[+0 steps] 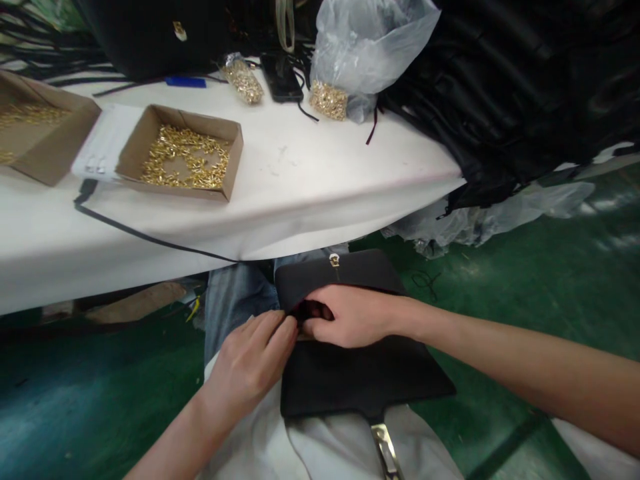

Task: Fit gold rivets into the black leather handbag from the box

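A black handbag (360,380) lies across my lap, its flap folded back toward the table. On the flap sits a small gold clasp (335,261). My left hand (257,353) is closed on the left edge of the bag's opening. My right hand (353,317) reaches into that opening from the right, with its thumb and fingers curled close to my left fingertips. Whatever the right fingers hold is hidden by the hand and the bag. A strap with a gold metal fitting (384,445) hangs off the bag's near side.
On the white table (300,173) stand a cardboard box (231,160) of small gold parts and a second cardboard box (55,163). Behind are a bag of gold pieces (245,81), a phone (281,79) and a plastic bag (370,47). Black material (500,87) is piled at right.
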`<action>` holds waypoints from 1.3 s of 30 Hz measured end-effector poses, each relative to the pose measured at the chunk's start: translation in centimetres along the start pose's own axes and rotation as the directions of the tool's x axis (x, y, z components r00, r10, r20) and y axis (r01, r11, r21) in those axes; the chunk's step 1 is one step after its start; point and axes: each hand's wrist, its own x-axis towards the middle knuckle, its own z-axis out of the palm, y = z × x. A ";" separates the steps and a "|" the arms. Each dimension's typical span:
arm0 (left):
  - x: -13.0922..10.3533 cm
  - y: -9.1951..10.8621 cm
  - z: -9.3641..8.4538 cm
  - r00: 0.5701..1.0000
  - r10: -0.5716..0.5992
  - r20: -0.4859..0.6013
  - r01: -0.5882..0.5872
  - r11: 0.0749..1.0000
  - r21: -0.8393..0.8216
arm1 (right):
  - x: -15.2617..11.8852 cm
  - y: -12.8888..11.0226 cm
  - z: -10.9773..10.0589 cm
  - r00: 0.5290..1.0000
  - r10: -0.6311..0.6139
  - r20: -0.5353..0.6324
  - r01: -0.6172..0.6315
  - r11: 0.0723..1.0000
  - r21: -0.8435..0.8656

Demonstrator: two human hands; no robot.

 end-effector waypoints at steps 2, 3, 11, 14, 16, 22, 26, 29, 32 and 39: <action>0.5 -0.2 -0.2 0.999 -0.023 -0.026 0.023 0.999 -0.027 | -0.4 -0.4 -0.2 0.999 0.008 -0.041 -0.009 1.000 -0.023; 0.8 -0.3 -0.4 0.999 -0.040 -0.029 0.038 0.998 -0.052 | -0.5 -0.5 -0.1 0.996 0.010 -0.084 -0.014 0.999 -0.041; 1.5 -1.9 -1.5 0.988 -0.138 0.066 0.153 0.909 -0.387 | -0.6 -1.1 0.4 0.965 -0.002 -0.262 -0.031 0.992 -0.123; 0.4 -2.2 -1.2 0.976 -0.207 0.067 0.213 0.848 -0.486 | -0.6 -1.1 0.2 0.952 0.019 -0.306 -0.062 0.989 -0.131; -0.2 -2.2 -0.4 0.946 -0.323 0.036 0.295 0.806 -0.513 | -0.7 -0.9 0.2 0.941 0.015 -0.338 -0.070 0.986 -0.150; 0.0 -2.0 2.8 0.947 -0.319 -0.030 0.271 0.848 -0.456 | -0.7 -0.2 1.1 0.883 -0.179 -0.435 0.043 0.952 -0.304; 0.5 -1.7 4.2 0.922 -0.378 -0.082 0.283 0.804 -0.523 | -1.0 -0.1 1.6 0.828 -0.279 -0.486 0.040 0.895 -0.445; 1.0 -1.8 4.6 0.879 -0.475 -0.045 0.334 0.680 -0.653 | -1.3 -0.1 1.7 0.830 -0.270 -0.488 -0.027 0.855 -0.518; 1.6 -2.6 4.6 0.833 -0.551 0.045 0.354 0.467 -0.810 | -1.5 0.0 1.7 0.839 -0.262 -0.477 -0.031 0.851 -0.524; 3.3 -4.3 4.5 0.834 -0.524 0.171 0.367 0.297 -0.881 | -1.7 -0.1 1.6 0.831 -0.318 -0.456 0.057 0.864 -0.500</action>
